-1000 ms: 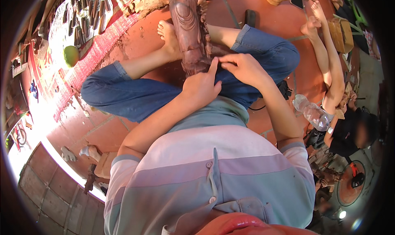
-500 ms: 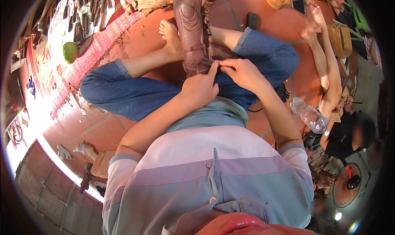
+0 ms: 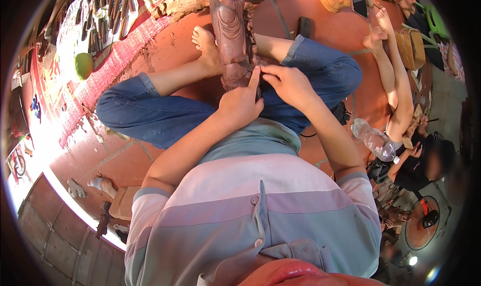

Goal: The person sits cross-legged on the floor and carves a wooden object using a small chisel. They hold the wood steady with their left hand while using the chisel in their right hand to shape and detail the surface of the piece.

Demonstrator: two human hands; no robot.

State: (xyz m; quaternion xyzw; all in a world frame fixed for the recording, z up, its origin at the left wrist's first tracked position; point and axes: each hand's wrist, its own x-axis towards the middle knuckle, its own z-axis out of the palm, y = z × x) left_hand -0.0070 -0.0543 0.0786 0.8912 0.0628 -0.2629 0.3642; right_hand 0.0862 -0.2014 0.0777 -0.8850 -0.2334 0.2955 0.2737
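Observation:
A reddish-brown carved wooden statue (image 3: 228, 28) lies lengthwise between my crossed legs, its near end against my lap. My left hand (image 3: 239, 105) is closed over that near end, its index finger stretched along the right edge; the other fingers are mostly hidden. From the right, my right hand (image 3: 290, 85) reaches in with thumb and index finger drawn together, their tips beside my left index fingertip at the statue's edge. A small dark patch shows by the fingertips, and what they pinch is too small to make out.
Many carving tools (image 3: 112, 15) lie on a white sheet at far left, near a green round object (image 3: 83, 65) and a red mat (image 3: 117, 55). At right are a clear plastic bottle (image 3: 376, 140), another person's legs (image 3: 396, 75) and a fan (image 3: 422, 223).
Both hands have shifted slightly farther up the statue's right edge, away from my body. The left index finger now points more straight ahead.

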